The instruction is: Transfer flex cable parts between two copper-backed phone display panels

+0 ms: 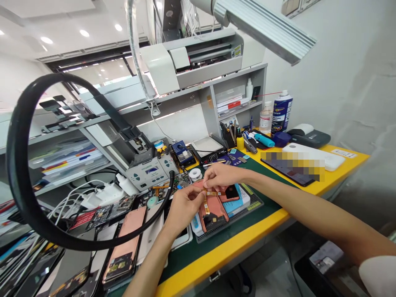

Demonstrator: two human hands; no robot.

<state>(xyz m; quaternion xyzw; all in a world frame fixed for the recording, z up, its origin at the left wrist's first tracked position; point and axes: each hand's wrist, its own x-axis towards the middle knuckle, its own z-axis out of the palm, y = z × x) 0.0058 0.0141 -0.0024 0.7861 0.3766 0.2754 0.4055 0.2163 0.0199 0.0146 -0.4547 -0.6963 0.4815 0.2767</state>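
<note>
Over an opened phone part, a pinkish screen panel (213,212), my two hands meet fingertip to fingertip. My left hand (185,205) is closed in a pinch at a yellow-brown flex cable (213,193). From the right, my right hand (223,175) pinches at the same spot, its thumb and forefinger nearly touching the left ones. Part of the cable hangs over the panel, and another length runs to the right. A second pinkish phone part (231,193) lies beside the panel. Both rest on a blue-and-white box (244,202). The exact grip points are partly hidden by the fingers.
A thick black hose (18,165) loops in front on the left, its end near my left hand. Several phones and screens (126,235) cover the left side. A soldering station (148,175), solder reel (195,174) and heating plate (208,147) stand behind. A spray can (281,113) stands back right.
</note>
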